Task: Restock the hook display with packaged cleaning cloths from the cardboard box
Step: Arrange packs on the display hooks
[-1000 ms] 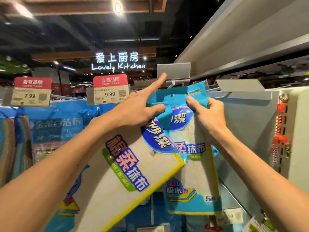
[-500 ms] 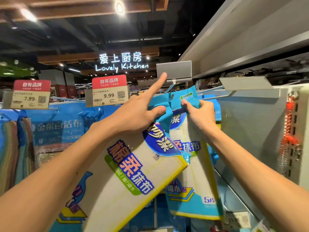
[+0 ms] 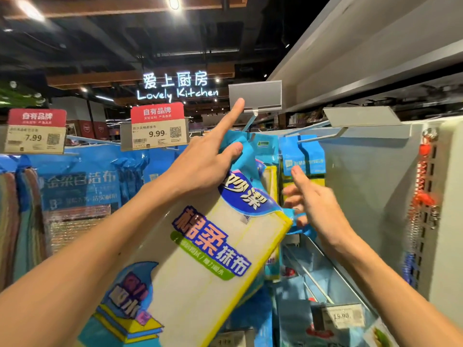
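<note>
One cloth pack [image 3: 200,259] slants below the left hand [image 3: 200,166] grip.

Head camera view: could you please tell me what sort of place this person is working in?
Most likely a supermarket's kitchen-goods aisle. A lit Lovely Kitchen sign hangs overhead, a 9.99 price tag and a 7.99 price tag front the racks, and packaged cleaning cloths hang from a display hook.
</note>
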{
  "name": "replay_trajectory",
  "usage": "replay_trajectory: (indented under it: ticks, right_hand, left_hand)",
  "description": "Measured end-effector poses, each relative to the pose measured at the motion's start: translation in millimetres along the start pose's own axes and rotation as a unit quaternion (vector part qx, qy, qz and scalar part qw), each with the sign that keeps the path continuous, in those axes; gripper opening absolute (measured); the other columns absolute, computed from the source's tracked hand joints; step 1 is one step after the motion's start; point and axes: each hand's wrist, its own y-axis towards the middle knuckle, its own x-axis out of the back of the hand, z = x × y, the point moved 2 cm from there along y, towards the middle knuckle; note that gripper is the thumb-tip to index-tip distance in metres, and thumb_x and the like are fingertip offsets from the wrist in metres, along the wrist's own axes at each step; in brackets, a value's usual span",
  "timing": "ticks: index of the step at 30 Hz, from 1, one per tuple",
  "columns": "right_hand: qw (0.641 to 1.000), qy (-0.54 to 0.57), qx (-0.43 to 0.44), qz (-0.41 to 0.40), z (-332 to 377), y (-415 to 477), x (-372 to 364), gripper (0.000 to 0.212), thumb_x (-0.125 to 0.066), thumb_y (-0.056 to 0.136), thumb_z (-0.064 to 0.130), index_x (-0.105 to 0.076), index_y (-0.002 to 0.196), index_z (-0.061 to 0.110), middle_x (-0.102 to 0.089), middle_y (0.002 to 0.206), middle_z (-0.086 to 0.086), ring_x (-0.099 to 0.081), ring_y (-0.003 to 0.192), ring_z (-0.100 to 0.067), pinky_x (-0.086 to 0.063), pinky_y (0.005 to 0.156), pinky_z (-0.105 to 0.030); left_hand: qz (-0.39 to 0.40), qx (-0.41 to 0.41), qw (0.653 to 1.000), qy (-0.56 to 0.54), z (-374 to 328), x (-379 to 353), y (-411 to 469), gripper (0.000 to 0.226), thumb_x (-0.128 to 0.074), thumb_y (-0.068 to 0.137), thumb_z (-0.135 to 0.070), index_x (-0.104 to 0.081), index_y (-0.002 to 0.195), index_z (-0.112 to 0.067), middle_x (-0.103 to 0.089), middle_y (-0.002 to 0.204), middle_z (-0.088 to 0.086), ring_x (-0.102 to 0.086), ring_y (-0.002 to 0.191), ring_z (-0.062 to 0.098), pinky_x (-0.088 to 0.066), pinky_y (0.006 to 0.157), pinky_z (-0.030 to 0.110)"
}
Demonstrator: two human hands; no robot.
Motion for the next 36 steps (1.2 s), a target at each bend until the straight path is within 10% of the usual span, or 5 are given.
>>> replay_trajectory:
  ticks: [6,11,14,27,36]
  right_hand:
    - [0.994,0.024,-0.095,0.055,-7.6,-6.4,3.3,0.089,-0.076,0.053,0.075,-0.062,0.122,0.020,-0.073,0.108,0.001,-0.067,0.079,-0.013,-0.053,0.059,-0.030]
    - [0.972,0.172,-0.138,0.081,11.7,-0.6,-2.0,0.023,-0.070,0.087,0.020,-0.071,0.106,0.006,-0.077,0.093,-0.011,-0.073,0.071,-0.020,-0.061,0.066,-0.032]
    - [0.977,0.197,-0.071,0.048,24.1,1.7,-4.0,0.012,-0.067,0.089,0.010,-0.071,0.100,0.006,-0.077,0.088,-0.009,-0.073,0.069,-0.020,-0.062,0.064,-0.034]
    - [0.993,0.107,0.039,0.024,50.7,31.3,-24.9,0.021,-0.072,0.089,0.026,-0.072,0.098,0.007,-0.077,0.078,-0.005,-0.074,0.068,-0.019,-0.055,0.056,-0.026]
    - [0.999,0.041,0.034,-0.012,48.4,57.4,-30.7,0.028,-0.075,0.084,0.038,-0.072,0.096,0.012,-0.077,0.079,-0.003,-0.075,0.074,-0.021,-0.062,0.074,-0.040]
  left_hand:
    - [-0.061,-0.019,0.996,-0.054,0.3,-14.9,-1.0,0.067,-0.045,0.104,-0.024,-0.009,0.152,-0.054,-0.056,0.140,0.000,-0.052,0.085,0.012,-0.041,0.086,0.035]
    - [-0.059,-0.024,0.992,-0.109,4.1,-20.5,-1.2,0.068,-0.048,0.103,-0.024,-0.011,0.151,-0.057,-0.039,0.123,-0.049,-0.057,0.083,-0.013,-0.051,0.087,0.022]
    - [-0.083,-0.026,0.991,-0.099,3.2,-17.9,-2.5,0.073,-0.058,0.098,-0.030,-0.015,0.150,-0.057,-0.045,0.138,-0.027,-0.048,0.081,-0.026,-0.039,0.072,-0.003]
    - [-0.247,-0.061,0.965,-0.062,15.7,-27.0,11.3,0.051,-0.056,0.100,-0.033,-0.041,0.147,-0.044,-0.075,0.100,0.005,-0.069,0.072,0.014,-0.055,0.060,0.041]
    - [-0.344,-0.101,0.929,0.096,17.2,-35.1,20.2,0.052,-0.062,0.096,-0.028,-0.048,0.146,-0.028,-0.070,0.074,0.006,-0.053,0.055,0.016,-0.039,0.050,0.026]
